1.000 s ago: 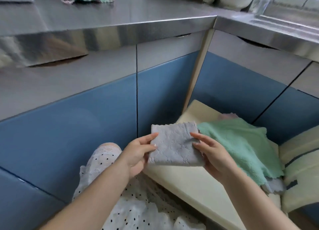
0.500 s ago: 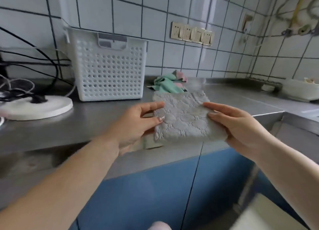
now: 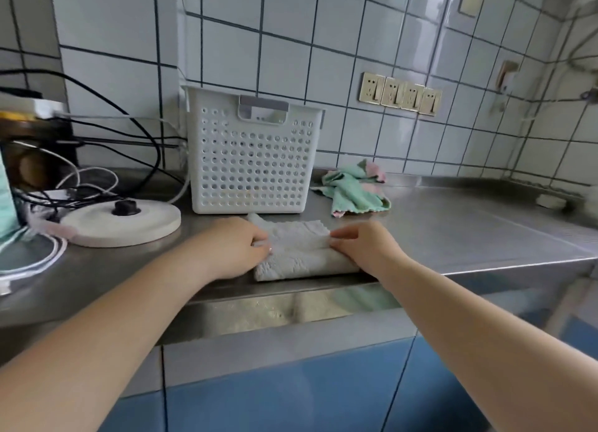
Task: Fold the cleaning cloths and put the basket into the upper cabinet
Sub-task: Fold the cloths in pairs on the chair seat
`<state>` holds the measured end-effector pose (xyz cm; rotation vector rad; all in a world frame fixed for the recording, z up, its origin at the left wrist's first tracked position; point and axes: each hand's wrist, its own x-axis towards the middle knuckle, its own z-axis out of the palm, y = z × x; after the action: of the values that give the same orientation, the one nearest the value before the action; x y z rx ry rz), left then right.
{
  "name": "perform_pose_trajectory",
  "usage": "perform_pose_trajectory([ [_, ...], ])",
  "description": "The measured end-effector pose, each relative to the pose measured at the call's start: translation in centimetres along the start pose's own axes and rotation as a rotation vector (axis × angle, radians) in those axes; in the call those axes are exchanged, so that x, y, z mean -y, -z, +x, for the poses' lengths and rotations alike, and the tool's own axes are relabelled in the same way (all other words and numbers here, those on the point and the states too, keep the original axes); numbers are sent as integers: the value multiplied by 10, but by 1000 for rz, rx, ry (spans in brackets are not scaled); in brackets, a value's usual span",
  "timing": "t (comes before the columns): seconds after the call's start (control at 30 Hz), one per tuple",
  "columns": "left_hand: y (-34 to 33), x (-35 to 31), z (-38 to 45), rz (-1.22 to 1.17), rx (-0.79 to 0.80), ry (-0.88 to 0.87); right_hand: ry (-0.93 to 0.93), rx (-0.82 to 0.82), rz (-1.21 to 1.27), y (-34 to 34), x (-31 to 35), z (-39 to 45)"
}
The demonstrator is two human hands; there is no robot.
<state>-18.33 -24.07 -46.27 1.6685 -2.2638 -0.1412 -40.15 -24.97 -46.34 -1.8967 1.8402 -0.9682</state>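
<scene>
While both hands, left hand [image 3: 238, 248] and right hand [image 3: 362, 247], pinch the grey cloth [image 3: 299, 250] folded on the counter [image 3: 453, 231], next up looks like dropping it in the basket [image 3: 252, 159].

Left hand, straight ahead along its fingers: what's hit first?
Left hand points right across the grey cloth it holds; straight on, it likely meets the right hand gripping the far edge.

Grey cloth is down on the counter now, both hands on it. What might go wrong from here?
The folded grey cloth lies at the counter's front edge, so it may slip off once the left hand and right hand let go. Its layers may spring open. The green cloth beside the basket still looks crumpled.
</scene>
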Motion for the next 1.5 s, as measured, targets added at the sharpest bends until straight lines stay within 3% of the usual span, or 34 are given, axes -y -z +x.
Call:
perform_pose_trajectory([
  [0.1,-4,0,-1,182,13,20,29,13,-120,-3,-2,-1],
  [0.23,0,0,-2,238,122,93,34,22,-197,0,-1,-3],
  [0.33,1,-5,-8,201,-161,-14,104,-53,-166,3,-3,-9],
  [0.4,-2,-16,-12,33,-376,-120,156,-111,-78,9,-6,-18],
  [0.53,-17,-62,-20,-263,-434,-288,176,-173,45,35,-23,-50],
  [0.7,-59,-142,-26,-466,-284,-463,62,-250,95,80,-79,-110],
  [0.87,-158,-232,-37,-637,58,-579,-207,-361,-2,130,-177,-203],
  [1.1,-305,-319,-73,-536,511,-652,-676,-418,-144,157,-310,-335],
  [1.2,-361,-340,-87,-403,606,-789,-849,-288,-242,133,-345,-378],
  [1.33,-407,-354,-107,-220,639,-1040,-887,20,-335,71,-362,-414],
  [1.4,-423,-356,-116,-242,596,-1116,-851,31,-449,46,-367,-421],
  [1.5,-440,-361,-127,-282,552,-1107,-836,-90,-516,28,-374,-424],
])
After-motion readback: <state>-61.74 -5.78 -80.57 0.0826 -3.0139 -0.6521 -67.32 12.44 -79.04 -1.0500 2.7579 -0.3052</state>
